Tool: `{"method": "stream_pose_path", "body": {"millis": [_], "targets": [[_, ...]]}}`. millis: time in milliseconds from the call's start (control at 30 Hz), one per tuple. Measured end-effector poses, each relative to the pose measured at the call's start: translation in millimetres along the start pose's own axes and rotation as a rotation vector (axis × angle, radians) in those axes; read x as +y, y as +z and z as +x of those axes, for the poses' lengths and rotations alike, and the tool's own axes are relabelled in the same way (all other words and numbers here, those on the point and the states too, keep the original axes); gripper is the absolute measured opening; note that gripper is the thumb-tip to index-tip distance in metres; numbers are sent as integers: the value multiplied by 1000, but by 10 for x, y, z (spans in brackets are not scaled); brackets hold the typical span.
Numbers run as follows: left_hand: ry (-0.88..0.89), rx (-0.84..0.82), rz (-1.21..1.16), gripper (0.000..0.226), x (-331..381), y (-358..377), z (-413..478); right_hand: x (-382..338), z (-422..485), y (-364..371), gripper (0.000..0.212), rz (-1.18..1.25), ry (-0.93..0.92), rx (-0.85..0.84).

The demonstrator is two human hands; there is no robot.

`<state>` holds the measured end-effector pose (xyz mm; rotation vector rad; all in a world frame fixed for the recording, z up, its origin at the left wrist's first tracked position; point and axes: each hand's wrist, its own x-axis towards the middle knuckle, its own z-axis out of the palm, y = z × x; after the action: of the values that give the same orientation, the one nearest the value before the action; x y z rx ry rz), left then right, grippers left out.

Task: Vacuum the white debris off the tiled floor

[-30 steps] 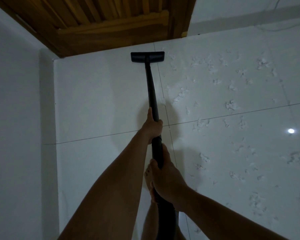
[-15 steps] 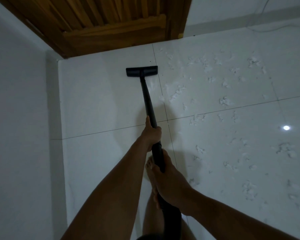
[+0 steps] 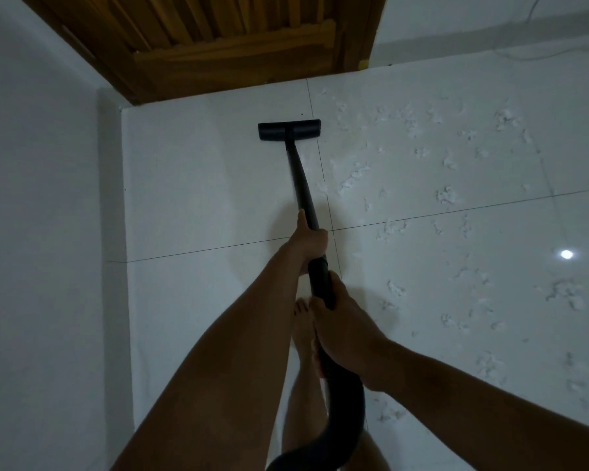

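A black vacuum wand (image 3: 300, 180) runs from my hands to its flat floor head (image 3: 289, 130), which lies on the white tiled floor (image 3: 198, 198) near the door. My left hand (image 3: 308, 237) grips the wand's thin tube midway. Lower down, my right hand (image 3: 342, 329) grips the thicker handle where the black hose (image 3: 340, 413) curves off toward the bottom edge. White debris (image 3: 354, 176) lies scattered in several clumps over the tiles right of the wand. The tiles left of the wand look bare.
A wooden door (image 3: 225, 39) closes the far side. A white wall (image 3: 38, 232) runs along the left, meeting the floor about a tile's width from the wand. My bare foot (image 3: 301, 329) stands under my hands. A lamp's reflection (image 3: 566, 254) glints on the right.
The floor head slid back toward me from beside the door threshold, then stayed about there. Both hands kept their grip on the wand.
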<state>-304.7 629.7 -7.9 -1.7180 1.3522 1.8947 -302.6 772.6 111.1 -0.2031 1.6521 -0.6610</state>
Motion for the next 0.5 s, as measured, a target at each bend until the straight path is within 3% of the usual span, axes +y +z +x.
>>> {"method": "stream_pose_path", "body": {"millis": [500], "targets": [[47, -9, 78, 75, 415, -21, 319, -241, 402, -127, 63, 102, 30, -2]]}}
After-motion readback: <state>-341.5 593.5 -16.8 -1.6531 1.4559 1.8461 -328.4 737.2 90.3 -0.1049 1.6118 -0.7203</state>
